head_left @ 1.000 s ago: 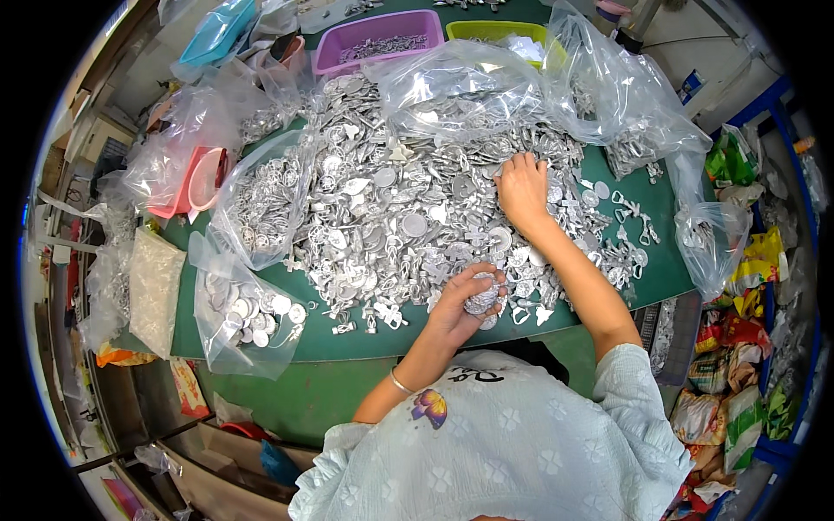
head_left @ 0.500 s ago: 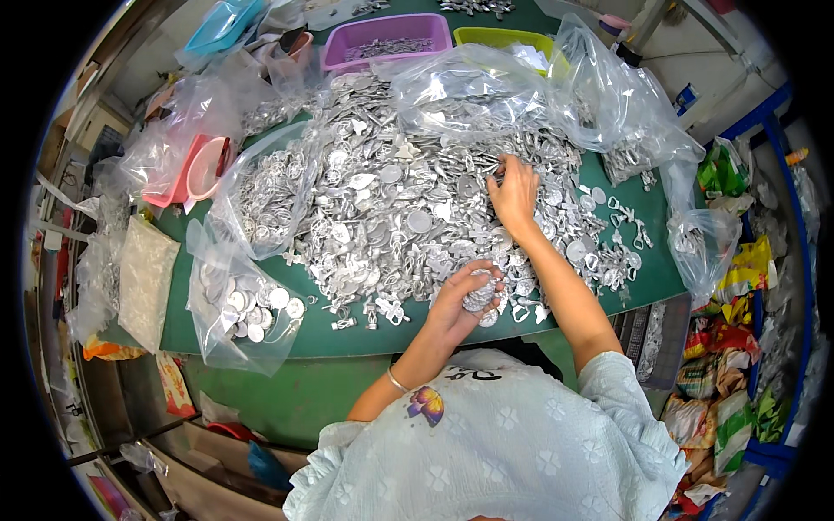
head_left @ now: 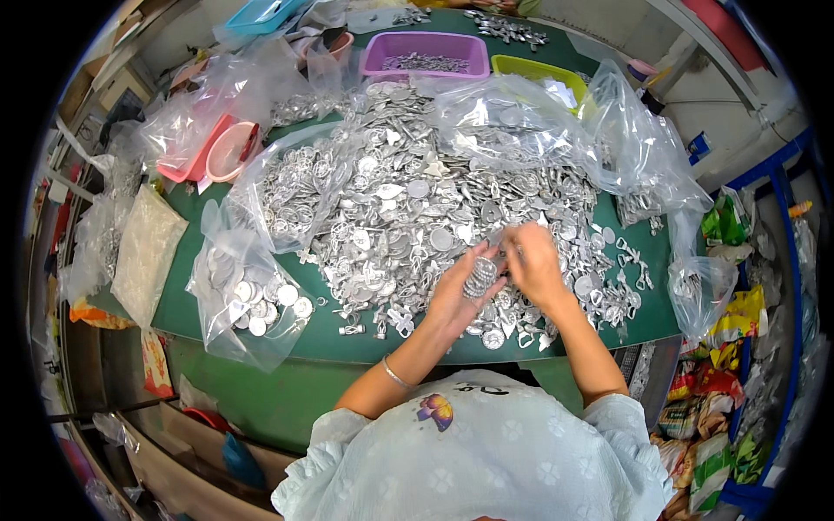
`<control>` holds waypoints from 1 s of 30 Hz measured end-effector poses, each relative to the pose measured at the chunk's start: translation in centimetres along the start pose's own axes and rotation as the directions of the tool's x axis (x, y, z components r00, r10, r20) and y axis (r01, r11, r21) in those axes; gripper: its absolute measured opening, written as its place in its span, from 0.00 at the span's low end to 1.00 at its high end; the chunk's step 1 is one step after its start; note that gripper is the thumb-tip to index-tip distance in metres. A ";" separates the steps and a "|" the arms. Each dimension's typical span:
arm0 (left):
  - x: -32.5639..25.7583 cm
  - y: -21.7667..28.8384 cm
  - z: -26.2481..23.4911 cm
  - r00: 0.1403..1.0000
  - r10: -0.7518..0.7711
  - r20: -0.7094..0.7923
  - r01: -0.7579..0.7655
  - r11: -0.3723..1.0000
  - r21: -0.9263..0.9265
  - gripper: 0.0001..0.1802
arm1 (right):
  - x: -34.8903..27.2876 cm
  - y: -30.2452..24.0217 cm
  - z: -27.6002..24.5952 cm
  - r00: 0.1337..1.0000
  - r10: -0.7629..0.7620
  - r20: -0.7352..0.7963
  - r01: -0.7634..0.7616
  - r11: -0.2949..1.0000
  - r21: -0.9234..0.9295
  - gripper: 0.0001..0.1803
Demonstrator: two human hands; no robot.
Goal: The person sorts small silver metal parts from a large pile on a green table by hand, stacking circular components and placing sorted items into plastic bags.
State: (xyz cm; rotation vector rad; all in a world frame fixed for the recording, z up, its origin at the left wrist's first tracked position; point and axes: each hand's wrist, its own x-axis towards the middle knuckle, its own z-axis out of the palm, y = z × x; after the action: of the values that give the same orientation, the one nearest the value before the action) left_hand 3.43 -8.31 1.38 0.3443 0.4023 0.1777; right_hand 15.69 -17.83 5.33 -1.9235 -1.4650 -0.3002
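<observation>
Mostly, the tabletop (head_left: 653, 323) is taken up by a broad pile (head_left: 395, 221) of loose silver-coloured metal pieces, discs and small figures among them. A clear bag (head_left: 512, 122) drapes over the back of the pile, lying between the hands and the two basins behind. More stray pieces (head_left: 638, 265) lie at the pile's right edge, and a whitish packet (head_left: 149, 243) rests at the far left. Right of the tabletop, coloured packages (head_left: 714, 408) are heaped beside a blue frame (head_left: 786, 217).

As for containers, the purple basin (head_left: 426, 40) holds small metal pieces; the lime basin (head_left: 519, 64) has something pale in it. At front left an open bag (head_left: 234, 334) contains pale discs, and behind it a larger bag (head_left: 291, 195) holds ring-like pieces. A bulging bag (head_left: 643, 139) stands at back right, metal showing through its lower part. Further left, a pale pink bowl (head_left: 228, 154) sits against a red tray (head_left: 184, 165).

The left hand (head_left: 453, 291) is curled round a stack (head_left: 480, 276) of round metal pieces, above the pile's front part. The right hand (head_left: 534, 260) is just beside it, fingers bent in toward the stack — whether they pinch a piece, I cannot tell.
</observation>
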 end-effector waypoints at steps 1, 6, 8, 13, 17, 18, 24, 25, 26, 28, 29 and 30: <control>0.2 0.3 0.1 0.998 0.025 -0.061 -0.027 0.999 -0.031 0.27 | 0.3 -0.9 -0.1 0.988 -0.127 0.085 0.122 0.991 0.056 0.08; -0.8 2.0 -1.0 0.996 0.056 -0.063 -0.054 0.998 0.033 0.24 | 4.2 0.6 0.7 0.998 0.029 0.049 -0.042 0.954 0.298 0.11; -1.2 2.4 -1.2 0.997 0.047 -0.063 -0.046 0.999 0.022 0.23 | 6.8 1.0 3.2 0.986 0.087 0.141 -0.130 0.933 0.337 0.11; -1.0 3.8 -1.5 0.990 0.134 -0.046 -0.130 0.988 0.082 0.18 | 9.2 3.7 12.2 0.943 -0.282 0.176 0.305 0.945 -0.118 0.11; 0.1 6.7 -1.2 0.982 0.174 -0.069 -0.174 0.985 0.005 0.15 | 10.5 4.3 11.9 0.893 -0.267 0.362 0.355 0.912 -0.204 0.16; 0.5 7.5 -0.8 0.982 0.170 -0.084 -0.173 0.985 -0.025 0.14 | 10.8 4.6 12.0 0.887 -0.273 0.373 0.356 0.918 -0.175 0.16; 2.5 9.2 -1.3 0.951 0.293 -0.102 -0.281 0.952 0.119 0.17 | 11.7 5.0 11.8 0.920 -0.260 0.293 0.300 0.948 -0.102 0.13; 2.8 9.2 -1.5 0.948 0.303 -0.095 -0.292 0.949 0.119 0.18 | 11.6 5.0 11.6 0.964 -0.165 0.208 0.178 0.983 -0.045 0.09; 3.0 9.4 -1.7 0.944 0.318 -0.089 -0.307 0.944 0.119 0.18 | 11.8 4.1 11.1 0.971 -0.039 0.235 0.010 0.992 0.125 0.09; 2.7 9.8 -1.9 0.940 0.321 -0.118 -0.311 0.945 0.098 0.22 | 12.0 2.0 9.3 0.917 0.187 0.351 -0.334 0.842 0.424 0.09; 2.4 10.1 -2.1 0.943 0.309 -0.127 -0.302 0.951 0.067 0.22 | 12.1 1.3 8.4 0.901 0.069 0.428 -0.283 0.842 0.459 0.10; 2.3 10.4 -2.4 0.945 0.297 -0.136 -0.295 0.955 0.036 0.23 | 12.7 1.2 7.8 0.862 -0.024 0.506 -0.242 0.857 0.455 0.08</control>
State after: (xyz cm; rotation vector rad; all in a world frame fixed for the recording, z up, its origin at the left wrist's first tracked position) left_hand 3.46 2.54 2.29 0.4082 0.4901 0.4957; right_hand 19.29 -3.36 6.23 -1.6906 -1.5329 0.6381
